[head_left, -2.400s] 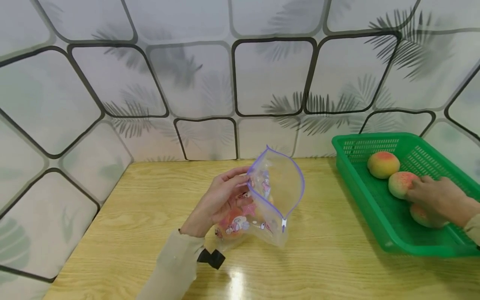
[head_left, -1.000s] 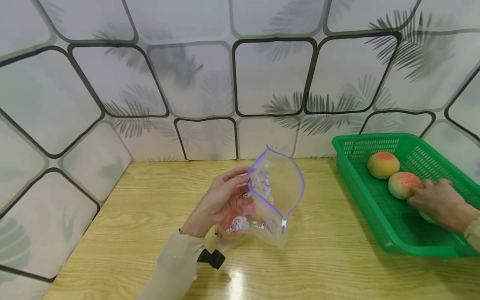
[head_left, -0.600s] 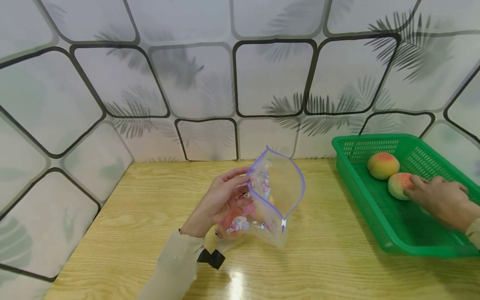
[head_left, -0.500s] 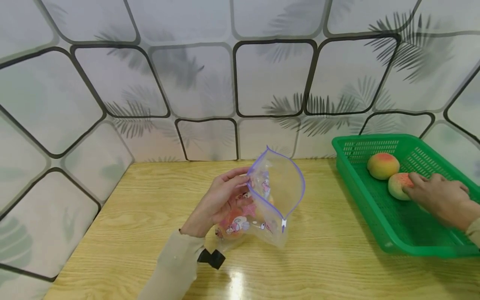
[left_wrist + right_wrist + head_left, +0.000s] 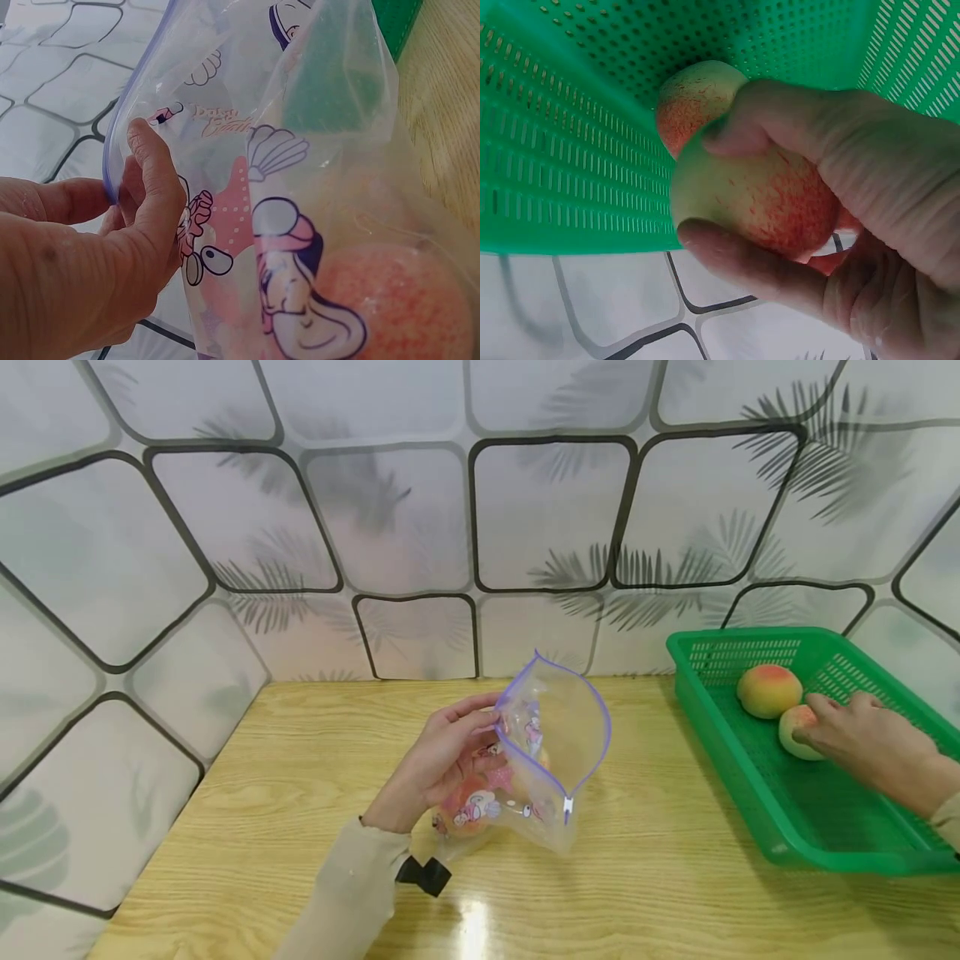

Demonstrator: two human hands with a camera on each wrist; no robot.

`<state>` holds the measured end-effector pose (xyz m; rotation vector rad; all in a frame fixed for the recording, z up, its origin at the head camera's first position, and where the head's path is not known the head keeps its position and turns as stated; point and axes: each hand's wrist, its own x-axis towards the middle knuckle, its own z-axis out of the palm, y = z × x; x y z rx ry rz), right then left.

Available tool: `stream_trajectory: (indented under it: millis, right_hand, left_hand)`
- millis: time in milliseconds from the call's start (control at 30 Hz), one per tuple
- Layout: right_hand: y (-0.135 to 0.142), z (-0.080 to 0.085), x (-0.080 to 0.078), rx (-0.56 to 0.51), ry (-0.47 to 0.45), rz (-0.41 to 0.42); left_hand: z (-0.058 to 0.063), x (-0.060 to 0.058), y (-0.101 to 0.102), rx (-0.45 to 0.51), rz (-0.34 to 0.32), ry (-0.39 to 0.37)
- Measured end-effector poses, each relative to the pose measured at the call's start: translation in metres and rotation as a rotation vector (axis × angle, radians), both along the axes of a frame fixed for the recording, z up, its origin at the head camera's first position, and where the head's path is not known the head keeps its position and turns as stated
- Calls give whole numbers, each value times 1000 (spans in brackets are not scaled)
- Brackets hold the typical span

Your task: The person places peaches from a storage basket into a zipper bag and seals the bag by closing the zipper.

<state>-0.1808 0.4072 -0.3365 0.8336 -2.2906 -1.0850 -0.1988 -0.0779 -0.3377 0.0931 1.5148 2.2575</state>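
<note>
Head view: right-hand grip (image 5: 870,739) clamped round peach (image 5: 795,732) inside green basket (image 5: 840,861), second peach (image 5: 768,691) just beyond. Held peach roundish, no clear long axis. Open-mouthed bag (image 5: 525,818) well to left, rim pinched by left-hand grip (image 5: 442,758).

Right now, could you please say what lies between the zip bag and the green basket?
In the head view, only bare wood-grain tabletop separates the zip bag from the green basket.

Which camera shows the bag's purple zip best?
The head view: nearly all of the purple zip shows as an open loop, with its white slider. The left wrist view shows only one edge of it; the right wrist view shows none.
</note>
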Motion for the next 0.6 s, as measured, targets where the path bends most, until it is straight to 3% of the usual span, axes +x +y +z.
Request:
stream_trajectory:
  millis: [67, 133, 300, 467, 600]
  right_hand:
    - [-1, 1, -4, -70, 33, 97]
    - [-3, 3, -7, -138, 13, 123]
    - [-4, 7, -13, -193, -30, 103]
    - [-8, 11, -17, -206, 13, 163]
    - [-12, 16, -15, -269, -10, 138]
  left_hand:
    - [0, 0, 0, 1, -1, 2]
    - [0, 0, 1, 0, 1, 4]
    - [0, 0, 0, 4, -2, 6]
    - [-1, 0, 0, 11, -3, 2]
    - [-1, 1, 0, 9, 1, -4]
